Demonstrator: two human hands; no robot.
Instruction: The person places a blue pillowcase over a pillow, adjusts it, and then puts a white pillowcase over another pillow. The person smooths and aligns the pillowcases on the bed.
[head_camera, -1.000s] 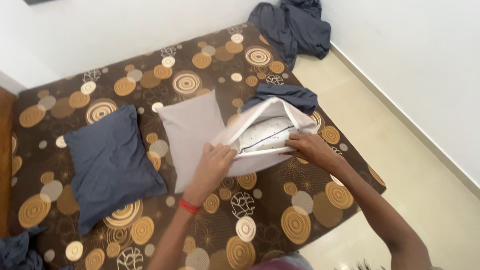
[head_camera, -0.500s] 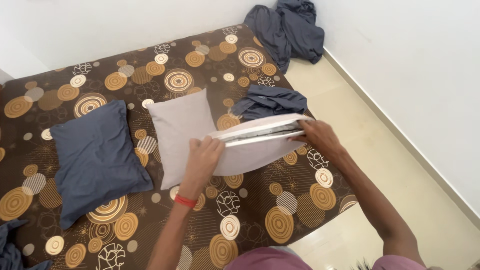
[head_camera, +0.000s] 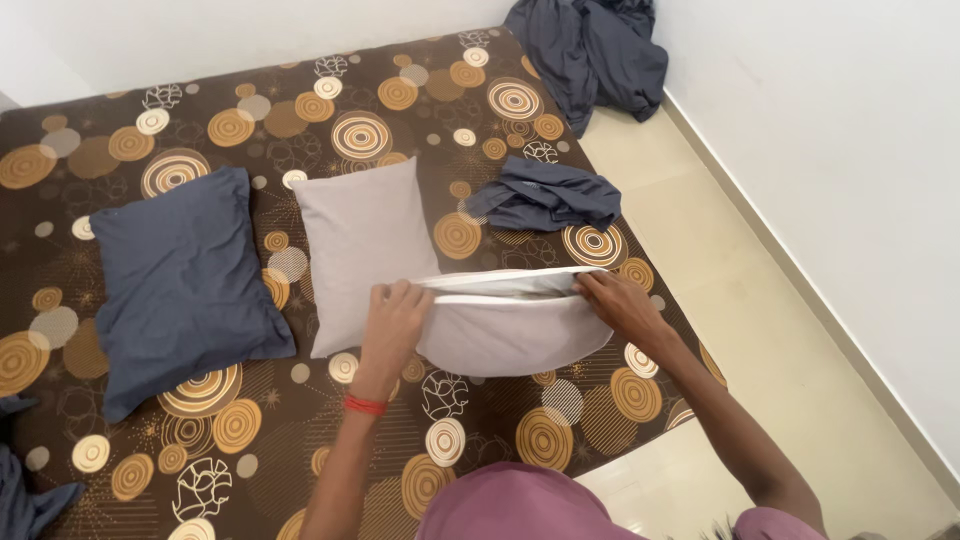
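Bed (head_camera: 300, 440) with brown circle-patterned sheet fills frame; cream floor (head_camera: 800, 330), white walls at 3 o'clock. Left hand (head_camera: 393, 318) and right hand (head_camera: 615, 300) each clamped on open edge of grey pillowcase (head_camera: 510, 335), centre. Navy pillow (head_camera: 180, 285) at 9 o'clock; dark cloth heap (head_camera: 590, 50) at 1 o'clock.

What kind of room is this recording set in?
Most likely a bedroom: a mattress with a circle-patterned brown sheet lies against white walls, with a dark blue pillow, a grey pillow and crumpled bedding.
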